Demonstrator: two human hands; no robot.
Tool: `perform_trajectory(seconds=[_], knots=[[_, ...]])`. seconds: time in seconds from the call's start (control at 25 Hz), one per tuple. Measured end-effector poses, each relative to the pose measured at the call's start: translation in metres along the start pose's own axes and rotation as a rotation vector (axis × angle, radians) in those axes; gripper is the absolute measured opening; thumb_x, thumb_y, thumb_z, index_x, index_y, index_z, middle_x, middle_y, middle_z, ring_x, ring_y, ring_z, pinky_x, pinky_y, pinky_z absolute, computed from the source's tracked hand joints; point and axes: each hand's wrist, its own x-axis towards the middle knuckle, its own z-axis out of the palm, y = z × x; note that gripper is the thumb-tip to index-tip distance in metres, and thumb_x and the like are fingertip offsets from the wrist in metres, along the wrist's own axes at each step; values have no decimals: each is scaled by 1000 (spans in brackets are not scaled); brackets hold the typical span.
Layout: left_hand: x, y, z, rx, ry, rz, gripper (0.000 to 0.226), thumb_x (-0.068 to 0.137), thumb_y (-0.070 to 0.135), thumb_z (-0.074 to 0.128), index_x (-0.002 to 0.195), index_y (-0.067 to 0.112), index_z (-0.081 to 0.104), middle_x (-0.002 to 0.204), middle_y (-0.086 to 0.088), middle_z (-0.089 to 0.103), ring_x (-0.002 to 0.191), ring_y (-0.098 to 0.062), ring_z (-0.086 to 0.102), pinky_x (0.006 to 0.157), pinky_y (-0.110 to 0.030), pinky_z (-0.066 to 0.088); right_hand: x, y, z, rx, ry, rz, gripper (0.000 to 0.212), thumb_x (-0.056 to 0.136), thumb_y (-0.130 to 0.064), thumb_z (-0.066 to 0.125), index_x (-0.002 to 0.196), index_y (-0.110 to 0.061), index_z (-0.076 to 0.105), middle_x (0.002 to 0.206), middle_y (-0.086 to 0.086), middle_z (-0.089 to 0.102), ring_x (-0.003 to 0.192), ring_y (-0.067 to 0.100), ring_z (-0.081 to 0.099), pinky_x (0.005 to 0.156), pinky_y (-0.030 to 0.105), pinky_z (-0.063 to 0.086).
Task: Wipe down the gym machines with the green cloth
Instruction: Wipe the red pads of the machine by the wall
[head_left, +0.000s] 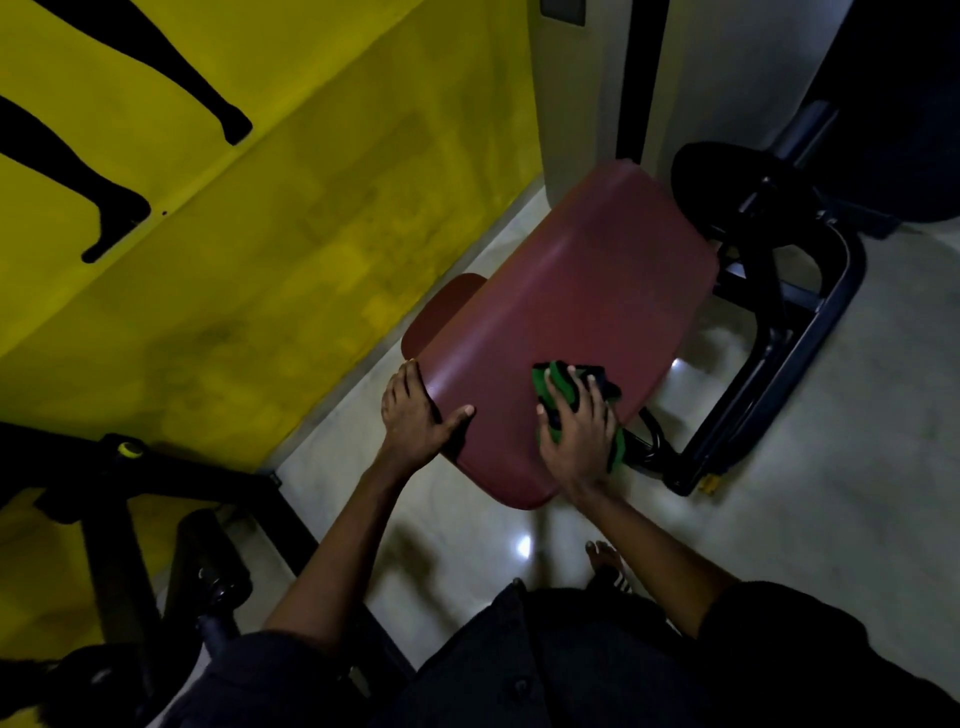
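Green cloth (558, 387), bunched into soft folds with dark bands running through it, lies on the near right part of a maroon pad (571, 291), and one end of it hangs over the pad's right edge.

Far left, a yellow wall (291, 249) with a flat, faintly blotchy finish carries black painted leg silhouettes (117, 210). Below it stands a black machine frame (156, 486) of square tubing, with a small yellow knob (129, 450) and a dark cylindrical roller (208, 558) beside it.

Next, the left hand (415, 415) holds the pad's left edge, its thumb laid on the top face and its fingers over the side. Just behind that hand a smaller rounded maroon cushion (441, 312) peeks out from under the big one.

The pad itself is a long rounded rectangle, smooth and slightly glossy like vinyl, tilted away toward a pale wall.

The right hand (576, 436) presses down on the cloth with its fingers spread apart, green folds showing between them and at the wrist side.

Below it, a bare foot (605, 553) rests on the polished pale floor (857, 441), which catches small bright reflections. Right of the pad, a curved black tubular base (779, 364) sits on that floor.
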Motion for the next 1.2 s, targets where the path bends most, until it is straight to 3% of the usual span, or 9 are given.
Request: perform_trajectory(seconds=[0.24,0.32,0.48,0.6,0.84,0.96,1.08,1.12,1.2], knots=[[-14,-20,-10,-342,20,-51,95,81,66,67,156,31,22,162,0,20,147,-22,23,115,-49,30,49,-20,-11,-19,-82,-308,45,99,-44,48,144,-38,50,159,-2,37,149,27,27,110,57,31],[-13,-18,-11,-392,9,-42,94,81,62,69,156,30,23,161,3,22,147,-18,24,116,-47,30,61,-40,-13,-20,-102,-355,46,100,-44,47,145,-40,47,159,-2,35,149,27,25,112,55,28],[-14,-12,-17,-531,-26,-100,94,82,43,78,156,26,23,160,5,22,144,-14,27,116,-40,32,68,-59,-11,-68,-203,-683,50,97,-42,50,147,-43,43,158,-5,37,148,26,26,112,53,27],[-15,-12,-19,-464,-39,-103,95,82,45,77,156,23,21,160,0,23,144,-19,28,110,-32,30,96,-51,-22,-71,-250,-819,50,97,-47,49,147,-42,44,156,-7,38,149,22,24,111,51,26],[-7,12,-30,-226,-61,-84,113,66,67,56,153,4,22,156,-17,29,142,-31,30,111,-40,28,104,-72,-16,-18,-138,-523,43,95,-46,52,137,-37,57,146,1,49,144,27,33,109,56,30],[-4,14,-22,-227,-26,-135,125,58,76,49,155,3,19,160,-17,23,146,-33,24,116,-45,23,85,-84,-10,-46,-184,-607,45,96,-43,52,140,-40,52,147,0,48,143,28,33,109,55,29],[-3,10,-19,-252,-39,-158,116,66,67,59,156,6,19,160,-16,23,147,-32,23,118,-47,24,109,-72,-24,-78,-242,-815,46,98,-47,46,143,-42,47,149,-4,46,146,23,30,109,51,27],[-4,10,-20,-245,-43,-148,112,68,63,61,155,6,20,159,-16,25,145,-32,25,117,-47,25,122,-66,-28,-95,-240,-831,46,98,-50,45,144,-42,47,149,-4,46,146,22,29,110,50,27],[-1,7,-20,-208,-34,-128,110,67,64,62,153,5,25,154,-18,33,140,-34,32,114,-48,31,143,-57,-33,-85,-187,-680,45,98,-53,46,141,-41,50,147,-2,48,145,22,30,110,52,29]])
